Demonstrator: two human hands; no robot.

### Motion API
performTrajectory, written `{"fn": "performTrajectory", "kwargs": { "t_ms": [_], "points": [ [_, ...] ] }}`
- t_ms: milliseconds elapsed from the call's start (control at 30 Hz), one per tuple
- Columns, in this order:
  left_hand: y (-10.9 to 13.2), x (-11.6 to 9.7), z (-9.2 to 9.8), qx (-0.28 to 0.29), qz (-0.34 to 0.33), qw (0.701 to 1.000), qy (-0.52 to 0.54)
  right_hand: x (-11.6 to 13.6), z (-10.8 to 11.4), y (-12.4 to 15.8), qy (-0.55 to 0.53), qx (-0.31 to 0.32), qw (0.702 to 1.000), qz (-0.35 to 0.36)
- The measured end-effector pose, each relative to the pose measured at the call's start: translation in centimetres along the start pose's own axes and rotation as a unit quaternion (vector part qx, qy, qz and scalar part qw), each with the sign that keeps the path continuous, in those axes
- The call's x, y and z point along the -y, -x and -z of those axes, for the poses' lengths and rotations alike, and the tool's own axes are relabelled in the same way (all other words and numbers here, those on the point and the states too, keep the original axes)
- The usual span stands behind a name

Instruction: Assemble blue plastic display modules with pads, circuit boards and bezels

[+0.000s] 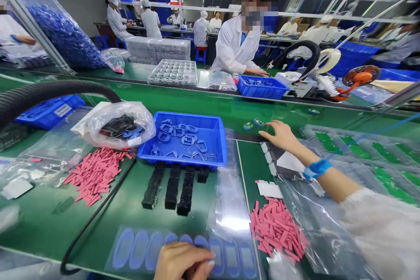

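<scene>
My right hand (279, 134) reaches to the far side of the bench with thumb and fingers apart. Just beyond its fingertips lie two small green circuit boards with blue edges, one nearer the fingers (259, 122) and the other (248, 126) to its left. At the front edge, my left hand (183, 260) is closed, fingers curled and thumb against the fingertips. What it holds, if anything, is hidden. It rests over a translucent sheet (138, 249) with a row of blue oval shapes, partly covering several of them. A blue wristband (317, 169) circles my right wrist.
A blue bin (210, 140) holds blue plastic frames. Black stacked parts (170, 188) stand before it. Pink strips lie in a left pile (98, 173) and a right pile (277, 227). Trays of green boards (377, 153) are at right. A co-worker (234, 43) works opposite.
</scene>
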State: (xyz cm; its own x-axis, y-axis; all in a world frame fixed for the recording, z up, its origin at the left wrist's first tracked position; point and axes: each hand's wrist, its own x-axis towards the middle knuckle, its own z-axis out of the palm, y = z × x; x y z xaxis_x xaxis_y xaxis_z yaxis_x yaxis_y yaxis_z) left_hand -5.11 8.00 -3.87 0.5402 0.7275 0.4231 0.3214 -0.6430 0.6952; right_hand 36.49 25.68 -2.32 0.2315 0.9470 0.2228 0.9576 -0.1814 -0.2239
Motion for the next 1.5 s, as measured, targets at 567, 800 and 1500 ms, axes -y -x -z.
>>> {"fn": "performTrajectory", "kwargs": {
  "t_ms": [567,800,1500],
  "points": [
    [-0.2,-2.0,0.1,0.027,0.096,0.994,-0.035,6.2,8.6,22.2,-0.193,0.003,0.978,0.076],
    [-0.1,-2.1,0.1,0.030,0.102,0.994,-0.034,7.1,7.5,26.7,-0.216,-0.081,0.971,0.053],
    [0.1,-1.6,0.1,0.040,0.097,0.994,-0.015,6.7,4.8,14.7,0.137,0.109,0.981,0.085]
  ]
}}
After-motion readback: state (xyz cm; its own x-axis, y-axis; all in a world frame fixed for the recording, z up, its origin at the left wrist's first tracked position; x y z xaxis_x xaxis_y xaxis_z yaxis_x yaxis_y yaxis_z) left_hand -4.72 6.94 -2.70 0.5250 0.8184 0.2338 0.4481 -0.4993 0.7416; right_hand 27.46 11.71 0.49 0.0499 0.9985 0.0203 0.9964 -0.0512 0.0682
